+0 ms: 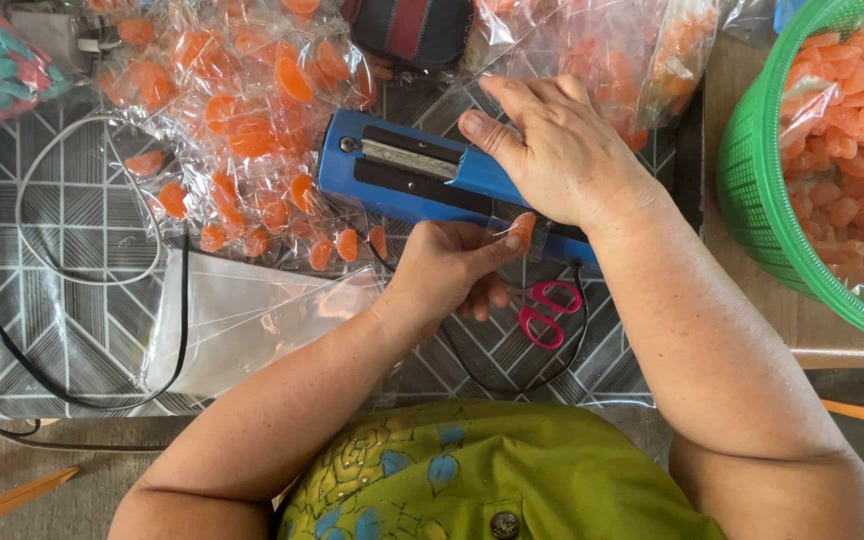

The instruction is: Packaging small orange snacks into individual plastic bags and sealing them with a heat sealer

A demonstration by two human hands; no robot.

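On a grey patterned mat [82, 330], sealed candy bags [242, 110] are piled at left. A small bag of orange candy [522, 230] is pinched closed in the left hand [452, 270] at the blue heat sealer [412, 175], whose arm is pressed flat under the right hand [552, 150]. Sealing seems underway; steady pressure is needed next.

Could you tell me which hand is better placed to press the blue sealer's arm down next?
Probably the right hand: it already rests palm-down on the blue sealer. The left hand is busy below, pinching an orange candy piece at the sealer's edge.
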